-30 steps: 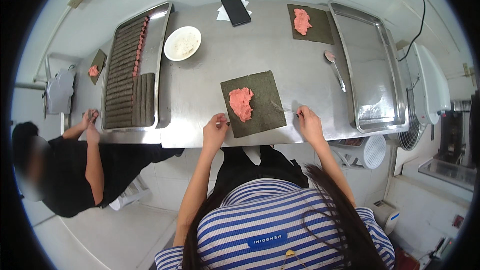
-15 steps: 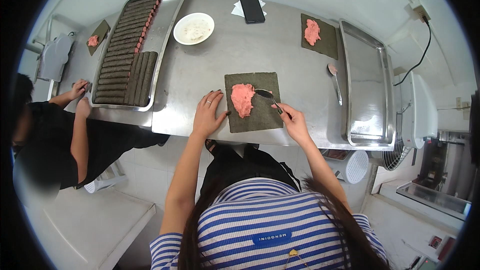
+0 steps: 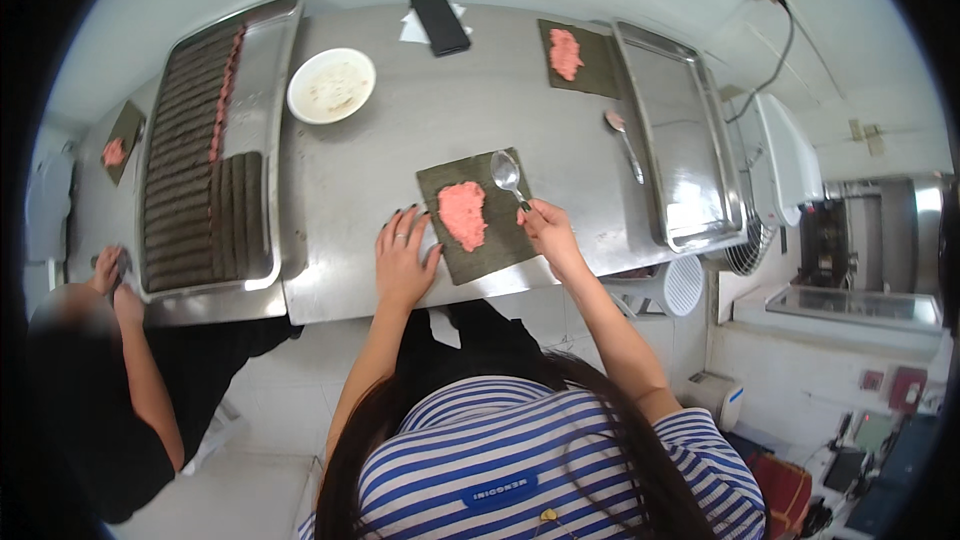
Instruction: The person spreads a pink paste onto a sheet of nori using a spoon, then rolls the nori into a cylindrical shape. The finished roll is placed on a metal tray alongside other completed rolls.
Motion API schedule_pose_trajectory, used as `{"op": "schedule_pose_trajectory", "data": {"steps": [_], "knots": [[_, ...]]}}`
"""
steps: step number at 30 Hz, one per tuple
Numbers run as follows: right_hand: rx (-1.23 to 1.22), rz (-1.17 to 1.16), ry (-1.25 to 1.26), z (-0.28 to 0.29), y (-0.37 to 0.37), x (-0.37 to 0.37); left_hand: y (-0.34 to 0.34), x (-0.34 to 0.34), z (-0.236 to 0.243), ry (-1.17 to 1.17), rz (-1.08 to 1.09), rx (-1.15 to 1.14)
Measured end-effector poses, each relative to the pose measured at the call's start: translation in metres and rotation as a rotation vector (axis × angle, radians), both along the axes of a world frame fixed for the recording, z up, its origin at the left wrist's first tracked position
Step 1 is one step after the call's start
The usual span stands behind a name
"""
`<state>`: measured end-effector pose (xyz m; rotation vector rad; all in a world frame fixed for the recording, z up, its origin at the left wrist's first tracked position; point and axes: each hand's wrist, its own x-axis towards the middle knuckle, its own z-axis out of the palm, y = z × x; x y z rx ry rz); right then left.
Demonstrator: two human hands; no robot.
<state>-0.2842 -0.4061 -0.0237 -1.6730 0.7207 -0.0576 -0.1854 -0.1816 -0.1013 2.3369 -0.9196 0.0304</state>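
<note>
A dark green seaweed sheet (image 3: 512, 240) lies on the steel table in front of me, slightly turned. Pink minced paste (image 3: 462, 215) is spread over its left half, and a small pink bit sits near my right fingers. My right hand (image 3: 550, 233) grips the handle of a metal spoon (image 3: 506, 172), whose bowl is over the sheet's far right part. Beside the sheet's left edge, my left hand (image 3: 404, 258) rests flat with fingers apart, its fingertips close to or touching that edge.
A tray of seaweed rolls (image 3: 195, 190) stands left, a white bowl (image 3: 332, 86) beside it. Farther back lies a phone (image 3: 440, 25). At right are another seaweed sheet (image 3: 592, 70) with paste, a second spoon (image 3: 627, 147) and a steel tray (image 3: 680, 130). A co-worker's hands (image 3: 112, 275) are far left.
My right hand has lifted and turned the spoon away from the paste, toward the sheet's far edge. The left hand stays by the left edge. The whole view has shifted and turned.
</note>
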Motion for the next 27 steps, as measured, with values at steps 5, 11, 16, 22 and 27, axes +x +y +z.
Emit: {"op": "schedule_pose_trajectory", "data": {"steps": [5, 11, 16, 22, 27], "knots": [[0.483, -0.111, 0.039, 0.009, -0.01, 0.006, -0.005, 0.004, 0.004, -0.003, -0.01, -0.01], [-0.819, 0.377, -0.128, 0.006, -0.011, 0.01, 0.007, 0.006, 0.005, -0.027, -0.003, 0.035], [-1.228, 0.669, -0.113, 0.021, 0.01, 0.011, 0.007, 0.004, 0.005, -0.035, -0.005, 0.06], [-1.39, 0.768, -0.079, 0.006, 0.02, 0.022, 0.004, 0.0, 0.004, -0.027, 0.009, 0.019], [-1.411, 0.743, -0.043, 0.0, 0.018, 0.035, 0.002, 0.001, 0.007, -0.029, 0.015, 0.015]]}}
